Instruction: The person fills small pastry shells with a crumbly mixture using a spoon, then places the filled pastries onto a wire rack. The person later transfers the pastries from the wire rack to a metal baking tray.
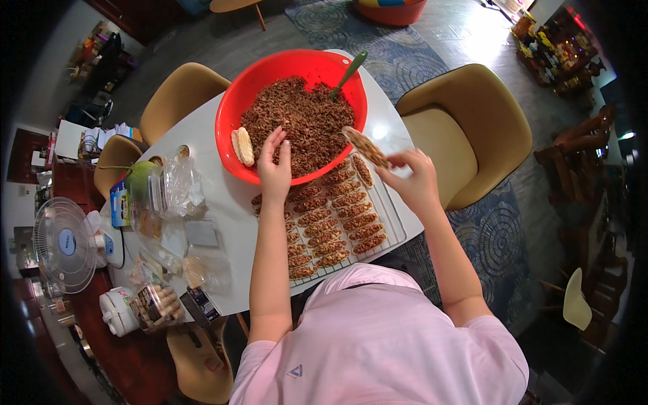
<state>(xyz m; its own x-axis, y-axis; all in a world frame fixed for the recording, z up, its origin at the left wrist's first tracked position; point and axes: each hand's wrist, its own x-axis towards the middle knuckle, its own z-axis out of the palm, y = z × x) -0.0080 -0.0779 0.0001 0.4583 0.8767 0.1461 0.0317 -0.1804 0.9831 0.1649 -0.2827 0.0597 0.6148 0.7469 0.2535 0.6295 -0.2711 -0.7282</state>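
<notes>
A large red bowl (225, 111) holds a heap of brown, crumbly shredded filling (297, 115). My left hand (275, 165) is over the near part of the filling, its fingers stretched and apart, with nothing seen in them. Just right of the bowl, my right hand (410, 177) pinches one end of a long oval shell (365, 147) topped with brown filling, held tilted. A green-handled utensil (349, 73) stands in the filling at the bowl's far right. Pale empty shells (242, 146) lean stacked inside the bowl's left side. Rows of filled shells (324, 233) lie on a wire rack (390, 219) below.
On the table's left (219, 202) are clear plastic bags (183, 185), a green round fruit (140, 177) and a jar of pale rolls (158, 304). A white fan (66, 244) stands beyond them. Tan chairs (466, 128) surround the table.
</notes>
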